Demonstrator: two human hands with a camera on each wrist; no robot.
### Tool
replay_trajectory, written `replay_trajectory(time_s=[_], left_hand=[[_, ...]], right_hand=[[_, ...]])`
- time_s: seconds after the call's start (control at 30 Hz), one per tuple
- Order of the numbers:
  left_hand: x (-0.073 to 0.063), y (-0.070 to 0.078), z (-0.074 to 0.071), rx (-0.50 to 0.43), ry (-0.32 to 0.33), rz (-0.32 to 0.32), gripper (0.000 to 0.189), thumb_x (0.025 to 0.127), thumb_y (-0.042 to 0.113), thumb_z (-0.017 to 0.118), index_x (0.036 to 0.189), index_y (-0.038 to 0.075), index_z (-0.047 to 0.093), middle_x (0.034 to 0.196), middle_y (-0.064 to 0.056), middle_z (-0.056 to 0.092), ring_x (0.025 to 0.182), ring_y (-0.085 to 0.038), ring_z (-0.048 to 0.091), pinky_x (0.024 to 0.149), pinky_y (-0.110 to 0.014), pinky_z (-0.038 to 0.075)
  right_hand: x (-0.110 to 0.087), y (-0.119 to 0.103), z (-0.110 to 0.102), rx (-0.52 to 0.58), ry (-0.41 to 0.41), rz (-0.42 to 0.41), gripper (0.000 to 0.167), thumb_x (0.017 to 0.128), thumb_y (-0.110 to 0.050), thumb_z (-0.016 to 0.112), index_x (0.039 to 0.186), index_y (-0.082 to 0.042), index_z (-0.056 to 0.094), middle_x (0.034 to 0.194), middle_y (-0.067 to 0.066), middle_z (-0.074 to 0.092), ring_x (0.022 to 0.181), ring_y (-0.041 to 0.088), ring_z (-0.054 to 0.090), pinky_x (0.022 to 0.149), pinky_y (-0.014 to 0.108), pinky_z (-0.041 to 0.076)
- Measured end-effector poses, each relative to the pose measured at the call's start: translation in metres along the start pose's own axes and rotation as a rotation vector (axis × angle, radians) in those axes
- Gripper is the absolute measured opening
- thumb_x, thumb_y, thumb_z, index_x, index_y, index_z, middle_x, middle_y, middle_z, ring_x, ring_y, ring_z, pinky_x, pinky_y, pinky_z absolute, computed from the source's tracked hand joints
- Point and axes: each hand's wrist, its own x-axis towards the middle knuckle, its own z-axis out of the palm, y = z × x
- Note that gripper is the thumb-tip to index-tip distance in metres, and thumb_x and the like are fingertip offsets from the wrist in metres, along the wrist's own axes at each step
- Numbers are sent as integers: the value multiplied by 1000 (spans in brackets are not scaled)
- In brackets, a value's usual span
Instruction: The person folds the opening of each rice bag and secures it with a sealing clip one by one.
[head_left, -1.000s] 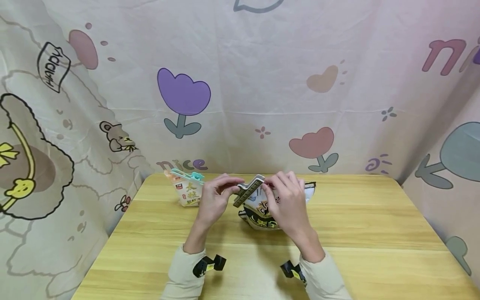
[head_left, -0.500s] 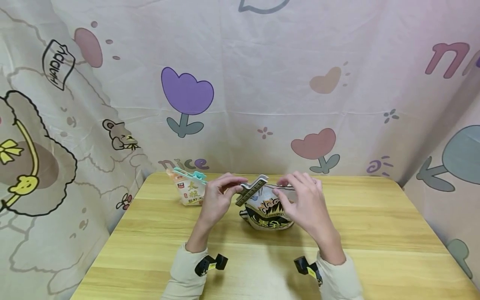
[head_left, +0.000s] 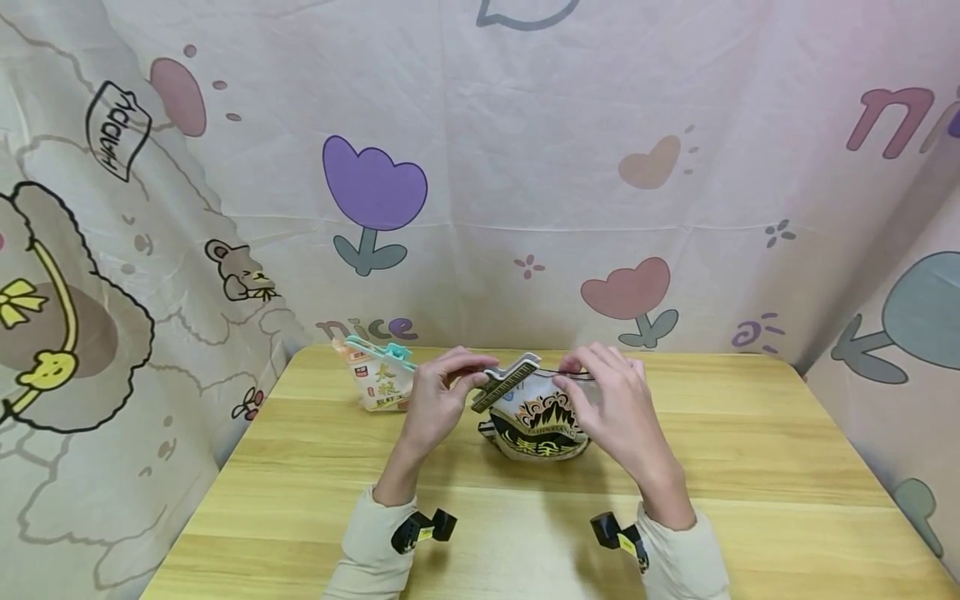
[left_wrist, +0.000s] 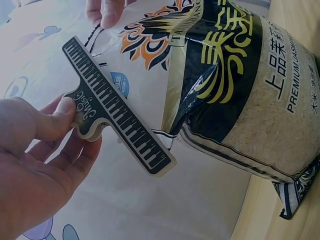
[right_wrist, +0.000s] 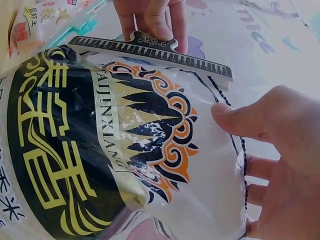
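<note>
A rice bag (head_left: 540,433) stands on the table, black and gold with orange flame shapes under a pale upper part. My left hand (head_left: 441,396) pinches the handle of a wide black-and-white clip (left_wrist: 117,107) printed with piano keys and the word "Music". Slanting across the bag's upper left side, the clip overlaps that edge in both wrist views. My right hand (head_left: 615,400) pinches the bag's top edge toward its right end. The right wrist view shows the thumb (right_wrist: 227,116) on the front face and the other fingers behind the rim.
Behind my left hand, a smaller white-and-orange food bag (head_left: 378,387) stands with a teal clip (head_left: 393,353) across its top. The wooden table (head_left: 750,467) backs onto a printed cloth (head_left: 510,167), which also hangs at both sides.
My right hand has moved right, away from the clip's end, and now pinches the bag's top edge. My left hand has kept its hold on the clip, shifting only slightly.
</note>
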Motion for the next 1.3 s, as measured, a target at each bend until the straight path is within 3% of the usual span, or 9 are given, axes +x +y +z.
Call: replay_trajectory(time_s=[0.4, 0.9, 1.3], left_hand=[[-1, 2, 5, 37, -10, 17, 18, 90, -2, 73, 106, 4, 79, 102, -3, 74, 90, -20, 69, 82, -37, 59], [1, 1, 8, 46, -29, 34, 20, 91, -1, 72, 109, 4, 78, 104, -4, 74, 92, -19, 68, 82, -38, 58], [0, 4, 6, 27, -59, 2, 21, 92, -1, 71, 112, 0, 76, 106, -6, 73, 93, -20, 66, 84, -26, 56]], right_hand=[[1, -2, 4, -4, 28, -14, 15, 87, -14, 83, 94, -17, 70, 93, -8, 65, 88, 14, 55, 77, 37, 30], [2, -3, 4, -8, 33, -19, 15, 87, -15, 83, 94, -17, 70, 92, -8, 64, 86, 14, 53, 78, 38, 30], [2, -2, 4, -2, 37, -24, 15, 86, -14, 83, 95, -17, 71, 92, -8, 64, 86, 13, 52, 77, 38, 29]])
